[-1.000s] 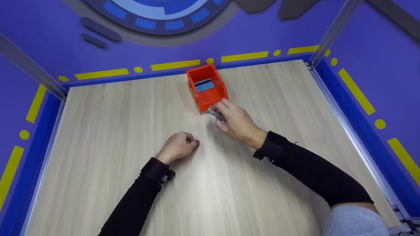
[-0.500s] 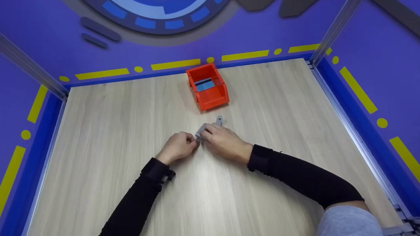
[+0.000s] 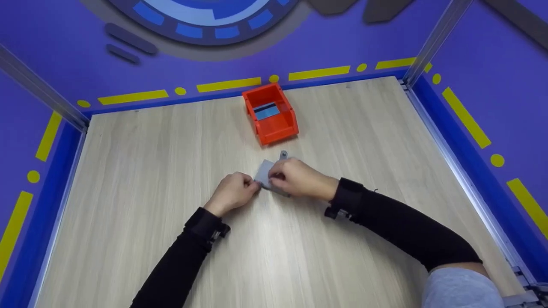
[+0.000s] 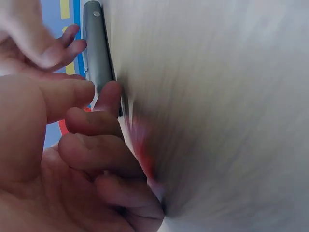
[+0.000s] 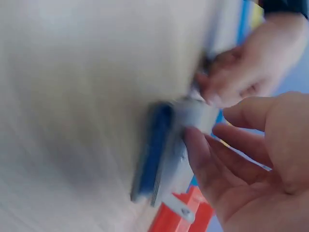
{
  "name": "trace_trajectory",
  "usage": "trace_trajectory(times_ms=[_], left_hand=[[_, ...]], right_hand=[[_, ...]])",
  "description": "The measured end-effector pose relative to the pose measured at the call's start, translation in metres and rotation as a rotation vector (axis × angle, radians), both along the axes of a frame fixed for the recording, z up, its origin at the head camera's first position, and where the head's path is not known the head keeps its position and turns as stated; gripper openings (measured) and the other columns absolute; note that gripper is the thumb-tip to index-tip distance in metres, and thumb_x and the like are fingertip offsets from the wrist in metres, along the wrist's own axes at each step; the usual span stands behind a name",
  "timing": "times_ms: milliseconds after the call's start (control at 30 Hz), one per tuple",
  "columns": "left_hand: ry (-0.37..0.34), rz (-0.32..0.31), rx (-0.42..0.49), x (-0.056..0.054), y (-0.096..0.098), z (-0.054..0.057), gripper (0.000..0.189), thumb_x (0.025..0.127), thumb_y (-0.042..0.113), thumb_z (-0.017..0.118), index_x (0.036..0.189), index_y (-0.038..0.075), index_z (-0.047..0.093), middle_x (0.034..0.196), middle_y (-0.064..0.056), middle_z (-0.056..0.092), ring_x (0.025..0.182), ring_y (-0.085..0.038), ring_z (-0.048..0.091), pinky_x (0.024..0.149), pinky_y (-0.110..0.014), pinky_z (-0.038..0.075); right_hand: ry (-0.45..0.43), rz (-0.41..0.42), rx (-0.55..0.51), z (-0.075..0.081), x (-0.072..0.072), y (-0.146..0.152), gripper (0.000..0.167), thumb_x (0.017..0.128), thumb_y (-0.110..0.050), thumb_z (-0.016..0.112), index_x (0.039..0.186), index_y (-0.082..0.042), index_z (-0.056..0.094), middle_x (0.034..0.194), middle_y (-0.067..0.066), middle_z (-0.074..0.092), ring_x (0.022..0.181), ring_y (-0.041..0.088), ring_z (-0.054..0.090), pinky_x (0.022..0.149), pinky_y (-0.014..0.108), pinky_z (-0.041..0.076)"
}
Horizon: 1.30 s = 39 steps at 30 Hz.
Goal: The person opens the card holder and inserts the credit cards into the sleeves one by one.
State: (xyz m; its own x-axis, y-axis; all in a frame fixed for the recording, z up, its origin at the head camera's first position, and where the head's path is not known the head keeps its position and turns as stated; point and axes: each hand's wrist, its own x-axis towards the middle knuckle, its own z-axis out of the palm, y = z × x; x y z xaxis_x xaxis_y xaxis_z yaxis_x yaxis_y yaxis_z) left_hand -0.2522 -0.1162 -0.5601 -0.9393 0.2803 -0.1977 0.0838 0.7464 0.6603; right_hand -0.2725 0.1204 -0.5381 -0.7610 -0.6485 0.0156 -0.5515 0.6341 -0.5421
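A flat grey wallet-like case (image 3: 263, 171) lies on the wooden table between my hands. Its narrow strap (image 3: 283, 155) ends in a snap or rivet and points toward the red bin. In the right wrist view, a blue inner side (image 5: 155, 147) shows along the blurred case. My left hand (image 3: 233, 192) has curled fingers, with thumb and index fingertip pinching the case's near-left corner. Over its right part is my right hand (image 3: 302, 179); in the right wrist view one fingertip touches the case while the other fingers and thumb stay relaxed and apart.
Behind the case stands a red open-fronted bin (image 3: 280, 136); inside it lies a light-blue card (image 3: 266, 112) with a dark stripe. Purple-blue walls with yellow marks (image 3: 319, 73) bound the table (image 3: 162, 162) at the back and sides.
My right hand has brought the grey case from the bin's front edge down to my left hand. It has since shifted slightly right, uncovering more of the case. My left hand has barely moved.
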Motion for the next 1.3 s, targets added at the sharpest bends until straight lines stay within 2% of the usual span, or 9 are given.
trace_trajectory(times_ms=[67, 167, 200, 400, 433, 667, 833, 967, 1300], left_hand=[[0.01, 0.038, 0.009, 0.001, 0.002, 0.002, 0.043, 0.104, 0.032, 0.07, 0.064, 0.022, 0.061, 0.06, 0.009, 0.046, 0.057, -0.013, 0.044, 0.056, -0.029, 0.032], [0.018, 0.086, 0.022, 0.002, 0.006, 0.004, 0.043, 0.104, 0.035, 0.07, 0.064, 0.02, 0.064, 0.06, 0.008, 0.047, 0.057, -0.014, 0.046, 0.056, -0.031, 0.033], [0.034, 0.085, 0.042, 0.0, 0.003, -0.005, 0.046, 0.104, 0.04, 0.069, 0.063, 0.022, 0.064, 0.06, 0.01, 0.047, 0.057, -0.013, 0.045, 0.056, -0.03, 0.033], [0.016, 0.132, -0.028, 0.002, 0.013, -0.002, 0.053, 0.104, 0.044, 0.069, 0.056, 0.025, 0.059, 0.059, 0.009, 0.046, 0.057, -0.014, 0.044, 0.055, -0.032, 0.03], [-0.004, 0.149, -0.062, 0.004, 0.019, 0.008, 0.051, 0.103, 0.041, 0.069, 0.056, 0.024, 0.06, 0.06, 0.008, 0.048, 0.058, -0.016, 0.046, 0.056, -0.033, 0.031], [0.018, 0.18, -0.093, 0.003, 0.028, 0.003, 0.049, 0.101, 0.04, 0.072, 0.056, 0.024, 0.062, 0.061, 0.008, 0.049, 0.059, -0.015, 0.045, 0.055, -0.033, 0.031], [-0.001, 0.217, -0.097, 0.002, 0.029, 0.001, 0.046, 0.1, 0.042, 0.076, 0.059, 0.023, 0.066, 0.063, 0.008, 0.053, 0.059, -0.015, 0.048, 0.055, -0.033, 0.034], [-0.019, 0.225, -0.094, 0.001, 0.029, 0.002, 0.042, 0.099, 0.042, 0.077, 0.063, 0.02, 0.072, 0.065, 0.006, 0.057, 0.06, -0.016, 0.05, 0.055, -0.033, 0.036], [-0.045, 0.239, -0.098, -0.003, 0.026, 0.003, 0.038, 0.1, 0.039, 0.076, 0.069, 0.017, 0.077, 0.072, 0.003, 0.064, 0.063, -0.016, 0.054, 0.057, -0.032, 0.037]], right_hand=[[-0.069, -0.071, -0.042, 0.007, -0.007, 0.004, 0.017, 0.105, -0.015, 0.072, 0.111, -0.004, 0.083, 0.106, 0.01, 0.082, 0.096, 0.021, 0.075, 0.086, 0.039, 0.063], [-0.114, -0.16, -0.035, 0.016, -0.016, 0.011, 0.014, 0.104, -0.017, 0.073, 0.101, -0.008, 0.083, 0.096, 0.006, 0.081, 0.087, 0.017, 0.071, 0.078, 0.033, 0.059], [-0.127, -0.188, -0.017, 0.018, -0.018, 0.014, 0.013, 0.103, -0.018, 0.073, 0.097, -0.01, 0.082, 0.092, 0.004, 0.079, 0.084, 0.016, 0.069, 0.075, 0.031, 0.057], [-0.215, -0.291, 0.159, 0.025, -0.026, 0.027, 0.022, 0.1, -0.029, 0.076, 0.082, -0.016, 0.078, 0.072, -0.005, 0.063, 0.071, 0.015, 0.057, 0.066, 0.029, 0.043], [-0.223, -0.296, 0.178, 0.025, -0.027, 0.028, 0.024, 0.1, -0.03, 0.076, 0.081, -0.016, 0.078, 0.07, -0.006, 0.062, 0.071, 0.016, 0.057, 0.066, 0.029, 0.043], [-0.234, -0.272, 0.248, 0.015, -0.031, 0.03, 0.031, 0.1, -0.031, 0.075, 0.074, -0.014, 0.078, 0.06, -0.009, 0.05, 0.066, 0.015, 0.049, 0.063, 0.03, 0.036], [-0.25, -0.251, 0.275, 0.008, -0.033, 0.029, 0.036, 0.102, -0.029, 0.075, 0.068, -0.016, 0.072, 0.057, -0.009, 0.047, 0.061, 0.013, 0.046, 0.061, 0.029, 0.034], [-0.256, -0.254, 0.27, 0.006, -0.032, 0.028, 0.034, 0.103, -0.029, 0.076, 0.073, -0.014, 0.077, 0.059, -0.008, 0.05, 0.063, 0.014, 0.047, 0.063, 0.03, 0.035], [-0.247, -0.261, 0.259, 0.004, -0.023, 0.026, 0.026, 0.102, -0.03, 0.079, 0.083, -0.014, 0.085, 0.071, -0.004, 0.062, 0.076, 0.018, 0.054, 0.071, 0.031, 0.041]])
